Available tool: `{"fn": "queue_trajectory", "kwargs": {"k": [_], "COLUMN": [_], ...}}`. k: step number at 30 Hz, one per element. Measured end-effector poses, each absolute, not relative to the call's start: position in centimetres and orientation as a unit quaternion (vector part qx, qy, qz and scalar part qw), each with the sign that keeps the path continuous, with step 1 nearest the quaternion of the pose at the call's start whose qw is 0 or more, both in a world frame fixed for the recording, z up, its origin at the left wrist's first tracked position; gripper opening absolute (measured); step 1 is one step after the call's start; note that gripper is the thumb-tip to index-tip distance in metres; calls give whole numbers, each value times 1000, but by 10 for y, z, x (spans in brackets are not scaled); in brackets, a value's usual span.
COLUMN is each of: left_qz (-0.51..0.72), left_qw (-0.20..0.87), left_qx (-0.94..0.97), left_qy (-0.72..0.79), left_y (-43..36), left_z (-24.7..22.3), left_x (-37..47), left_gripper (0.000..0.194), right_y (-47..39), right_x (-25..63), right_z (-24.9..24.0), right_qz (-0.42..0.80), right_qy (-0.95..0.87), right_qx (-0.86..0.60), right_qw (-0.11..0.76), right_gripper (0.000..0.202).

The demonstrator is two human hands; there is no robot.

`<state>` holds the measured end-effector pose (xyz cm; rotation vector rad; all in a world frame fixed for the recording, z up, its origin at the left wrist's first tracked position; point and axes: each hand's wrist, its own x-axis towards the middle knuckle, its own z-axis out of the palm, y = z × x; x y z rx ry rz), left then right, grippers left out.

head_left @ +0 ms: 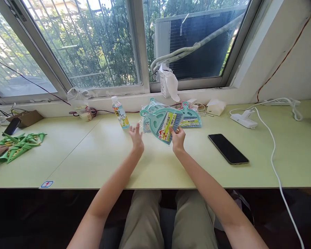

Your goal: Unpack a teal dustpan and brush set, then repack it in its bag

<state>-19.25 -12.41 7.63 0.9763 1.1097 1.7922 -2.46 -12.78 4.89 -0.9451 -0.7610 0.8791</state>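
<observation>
Right hand (178, 139) is pinching the lower corner of a teal dustpan set (162, 123) in its plastic wrap, holding it tilted just above the worktop (98, 155). Left hand (136, 136) is open with fingers spread, just beside it, not touching. A bottle (120, 113) stands nearby, a phone (228, 149) off to the right.

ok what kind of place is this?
Probably a small workroom or office: a long pale green desk under a barred window, with a power strip and packaged teal dustpan sets, one in the right hand.
</observation>
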Motion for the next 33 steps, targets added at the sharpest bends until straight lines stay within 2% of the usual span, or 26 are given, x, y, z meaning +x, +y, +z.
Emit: {"fn": "queue_trajectory", "kwargs": {"k": [2, 3, 6, 10, 12, 15, 18, 22, 26, 33], "left_qz": [642, 616, 550, 472, 465, 526, 582, 596, 617, 648], "left_qw": [569, 616, 683, 729, 728, 678, 622, 587, 565, 513], "left_qx": [378, 378, 407, 427, 432, 438, 455, 464, 451, 455], "left_qy": [350, 313, 257, 254, 261, 268, 261, 291, 312, 332], "left_y": [-128, -131, -144, -155, -153, -144, -139, -143, -146, -142], "left_z": [69, 65, 52, 33, 31, 41, 57, 66, 62, 63], "left_x": [-170, -159, -134, -122, -122, -129, -140, -146, -145, -151], "left_gripper": [54, 53, 46, 45, 45, 46, 54, 62, 62, 60], "right_y": [-127, -127, -125, -122, -122, -122, -123, -126, -131, -135], "right_x": [-23, -23, -23, -23, -23, -23, -27, -33, -36, -34], "right_z": [50, 50, 50, 48, 48, 49, 48, 44, 46, 61], "right_qz": [400, 404, 412, 407, 417, 429, 438, 441, 449, 532], "right_qy": [-332, -326, -306, -275, -265, -260, -275, -310, -328, -361], "right_qx": [-425, -419, -400, -393, -381, -366, -372, -397, -401, -336], "right_qw": [741, 745, 759, 777, 782, 784, 771, 743, 728, 688], "right_gripper": [46, 46, 44, 43, 44, 47, 46, 41, 38, 31]}}
